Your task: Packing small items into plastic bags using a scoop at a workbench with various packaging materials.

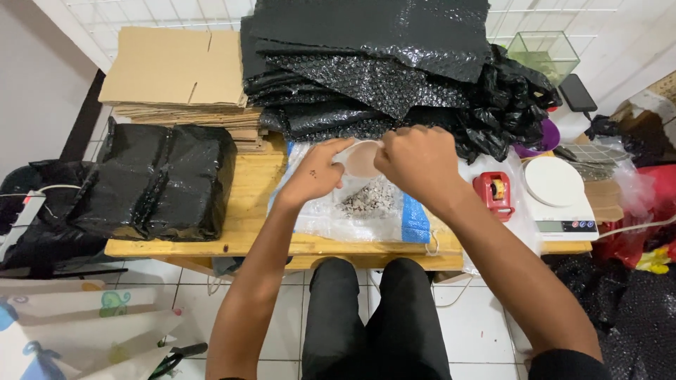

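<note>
At frame centre, the left hand [318, 171] and right hand [415, 160] both pinch a small pale bowl [360, 159] between curled fingers, held above a clear plastic bag [366, 211] (grey gravel visible inside). The bag lies at the desk [246, 211] front edge. Open desk surface is narrow: a black wrapped parcel [158, 179] fills the left, a red tape dispenser [494, 191] and white scale [560, 193] the right.

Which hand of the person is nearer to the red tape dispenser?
The right hand. It is just to the left of the red tape dispenser, holding the pale round cup. The left hand is further left, beyond the cup.
</note>
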